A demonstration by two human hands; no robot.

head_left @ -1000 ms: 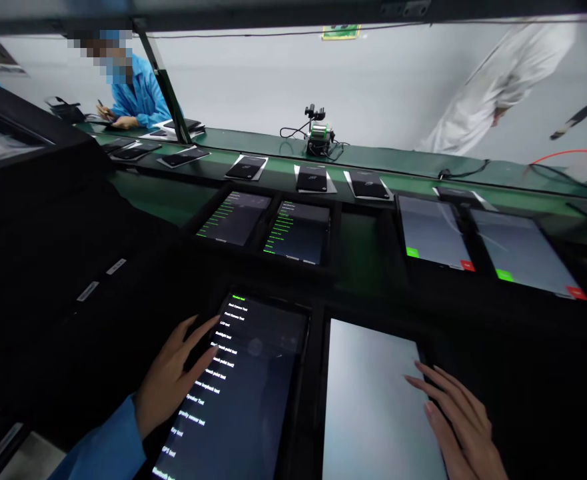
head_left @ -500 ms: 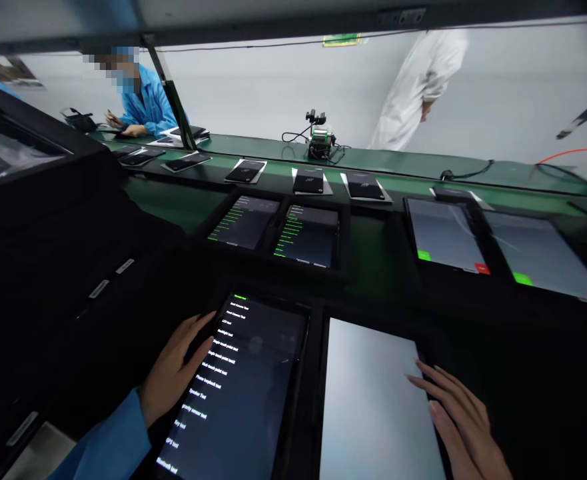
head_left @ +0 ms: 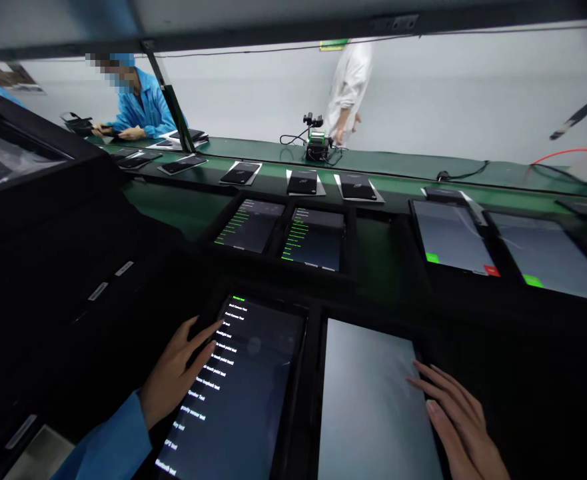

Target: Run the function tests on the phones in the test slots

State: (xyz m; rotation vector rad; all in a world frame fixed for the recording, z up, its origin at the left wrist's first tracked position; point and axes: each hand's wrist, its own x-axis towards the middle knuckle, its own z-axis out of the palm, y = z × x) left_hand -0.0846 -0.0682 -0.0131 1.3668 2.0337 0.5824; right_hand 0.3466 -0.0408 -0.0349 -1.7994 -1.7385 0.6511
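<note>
Directly before me lie two tablets side by side in a black holder. The left tablet (head_left: 246,393) shows a dark screen with a list of test names, the top one in green. My left hand (head_left: 176,370) is at its left edge, fingers apart, the index fingertip over the upper part of the list. On the right tablet (head_left: 373,400) the screen is plain pale grey. My right hand (head_left: 458,417) rests along its right edge with fingers stretched out, fingertips over the screen's border. Neither hand grasps anything.
Behind stand two tablets (head_left: 313,237) with green lists, and at right two grey-screened tablets (head_left: 453,233) with green and red buttons. Several dark tablets (head_left: 303,181) lie on a green bench. A black hooded box (head_left: 73,220) is at left. Two people (head_left: 146,100) are beyond.
My left index finger has moved right, onto the list on the left tablet. My right hand is nearly still. The person in white has moved left; the view has shifted slightly.
</note>
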